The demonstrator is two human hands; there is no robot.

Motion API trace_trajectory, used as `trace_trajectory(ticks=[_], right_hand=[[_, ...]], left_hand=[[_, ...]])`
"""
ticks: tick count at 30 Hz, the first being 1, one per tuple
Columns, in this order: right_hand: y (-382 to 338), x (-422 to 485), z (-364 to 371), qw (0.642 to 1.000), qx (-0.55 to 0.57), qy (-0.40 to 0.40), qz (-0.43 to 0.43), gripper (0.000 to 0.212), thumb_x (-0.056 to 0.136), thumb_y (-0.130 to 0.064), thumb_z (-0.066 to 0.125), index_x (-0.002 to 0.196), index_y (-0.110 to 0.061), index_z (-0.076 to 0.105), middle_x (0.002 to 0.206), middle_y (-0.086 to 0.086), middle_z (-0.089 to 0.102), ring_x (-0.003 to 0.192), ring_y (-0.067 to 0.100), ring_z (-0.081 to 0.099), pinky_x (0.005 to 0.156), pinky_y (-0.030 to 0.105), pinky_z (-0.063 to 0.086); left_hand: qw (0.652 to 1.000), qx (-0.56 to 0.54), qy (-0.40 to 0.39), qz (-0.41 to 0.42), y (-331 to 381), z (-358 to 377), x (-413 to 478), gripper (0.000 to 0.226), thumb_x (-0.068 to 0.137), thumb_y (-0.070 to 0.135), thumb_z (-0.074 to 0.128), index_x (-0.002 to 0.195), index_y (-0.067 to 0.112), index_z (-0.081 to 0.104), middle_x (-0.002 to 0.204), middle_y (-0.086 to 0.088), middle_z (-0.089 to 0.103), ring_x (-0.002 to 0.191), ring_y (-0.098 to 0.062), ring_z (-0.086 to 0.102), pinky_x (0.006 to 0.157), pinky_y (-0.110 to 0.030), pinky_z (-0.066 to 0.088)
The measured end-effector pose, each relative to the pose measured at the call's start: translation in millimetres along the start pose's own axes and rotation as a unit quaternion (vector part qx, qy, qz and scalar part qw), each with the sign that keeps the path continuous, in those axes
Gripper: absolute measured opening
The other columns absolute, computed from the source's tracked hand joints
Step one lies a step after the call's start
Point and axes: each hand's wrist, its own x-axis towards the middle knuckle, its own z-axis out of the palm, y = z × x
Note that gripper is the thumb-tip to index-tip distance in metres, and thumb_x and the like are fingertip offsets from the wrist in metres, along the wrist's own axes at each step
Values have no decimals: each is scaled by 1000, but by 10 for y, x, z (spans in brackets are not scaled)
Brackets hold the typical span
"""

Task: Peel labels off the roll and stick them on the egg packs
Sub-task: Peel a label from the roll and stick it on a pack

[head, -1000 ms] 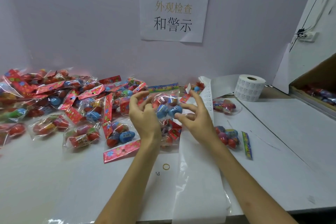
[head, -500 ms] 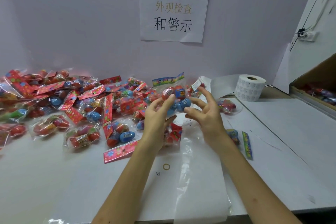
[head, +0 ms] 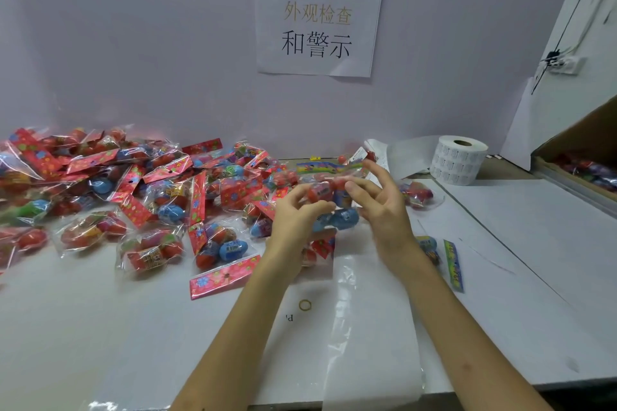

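The left hand [head: 300, 213] and the right hand [head: 384, 210] hold one egg pack [head: 334, 202] up between them, above the tabletop [head: 100, 327]. The left hand pinches the pack's near side with bent fingers. The right hand pinches the other side with thumb and first finger, and its other fingers are spread out. A small white tag shows just past the right hand's fingertips. I cannot tell if it is a label stuck on this pack.

I think the job is only partly done. A big pile of egg packs [head: 133, 193] lies out past the left hand, and I cannot tell which ones have labels. Two loose packs [head: 417, 193] lie on the outer side of the right hand. They may be finished ones, but that is a guess.

Counting: one pack in the hands, two loose packs by the right hand, and too many in the pile to count. There is one label roll [head: 457, 160], far beyond the right hand and standing on its end. One long paper strip [head: 367, 327] runs under the hands toward the person. One box [head: 581, 157] sits far off to the right hand's side with more packs inside.
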Motion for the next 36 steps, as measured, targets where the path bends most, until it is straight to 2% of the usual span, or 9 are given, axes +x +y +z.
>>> trace_trajectory(ticks=[4, 7, 13, 17, 20, 23, 28, 32, 36], right_hand=[[17, 12, -33, 1000, -5, 28, -6, 53, 93, -7, 70, 142, -13, 49, 104, 31, 68, 90, 31, 70, 86, 48, 59], [-2, 3, -38, 1000, -10, 19, -16, 49, 92, 3, 68, 133, -19, 54, 82, 10, 70, 79, 19, 70, 74, 34, 60], [-25, -18, -1, 1000, -5, -7, -21, 53, 88, 12, 66, 132, -16, 54, 74, 3, 71, 68, 15, 69, 65, 26, 58], [-39, -20, -2, 1000, 7, -3, -22, 55, 89, 10, 68, 136, -13, 53, 78, 9, 69, 71, 16, 71, 64, 27, 58], [-25, 6, -50, 999, 10, 19, -24, 58, 90, 6, 68, 142, -11, 49, 76, 6, 68, 72, 18, 70, 67, 30, 59], [-1, 36, -80, 999, 8, 37, -31, 59, 90, 0, 70, 143, -13, 48, 75, -1, 69, 75, 16, 70, 77, 33, 60], [-3, 67, -99, 998, -13, 58, 3, 57, 83, -36, 66, 138, -24, 56, 110, -4, 75, 99, 6, 68, 83, 32, 48], [-74, 55, -143, 992, 121, 6, 35, 34, 89, -32, 60, 119, -21, 72, 80, 4, 69, 68, 11, 55, 64, 25, 43], [-102, 9, -78, 976, 160, -104, 103, 41, 97, -34, 46, 115, -15, 77, 63, 6, 51, 54, 14, 38, 55, 25, 38]], left_hand=[[998, 39, -39, 27, -46, 8, -9, 18, 88, 16, 78, 104, 22, 73, 92, 4, 78, 87, -12, 75, 61, -27, 60], [995, 65, -33, 69, -54, 14, -22, 18, 90, 36, 75, 95, 19, 74, 90, 4, 77, 86, -6, 73, 65, -13, 53], [992, 90, -1, 87, -77, -2, 26, 13, 93, 13, 70, 85, 20, 76, 81, 5, 77, 75, -6, 72, 67, -17, 56], [992, 91, -13, 85, -75, 0, 12, 7, 95, 25, 71, 91, 21, 76, 85, 3, 77, 80, -8, 73, 68, -17, 55], [992, 109, -47, 41, -58, 18, -11, 20, 90, 42, 75, 98, 24, 75, 87, 8, 77, 83, -3, 73, 62, -14, 54], [995, 72, -72, -12, -49, 44, -28, 15, 89, 35, 78, 99, 25, 73, 85, 9, 78, 81, -8, 76, 59, -26, 60], [999, -36, 3, -34, -11, -1, 13, 18, 91, 27, 75, 107, 18, 70, 103, -6, 76, 85, -20, 78, 66, -33, 63], [981, -170, 80, -54, 47, -65, 73, 23, 94, 21, 72, 114, 14, 64, 112, -10, 73, 95, -24, 76, 71, -35, 64], [964, -243, 90, -53, 73, -43, 68, 36, 98, 14, 65, 133, 3, 57, 114, -17, 74, 100, -31, 75, 89, -45, 61]])
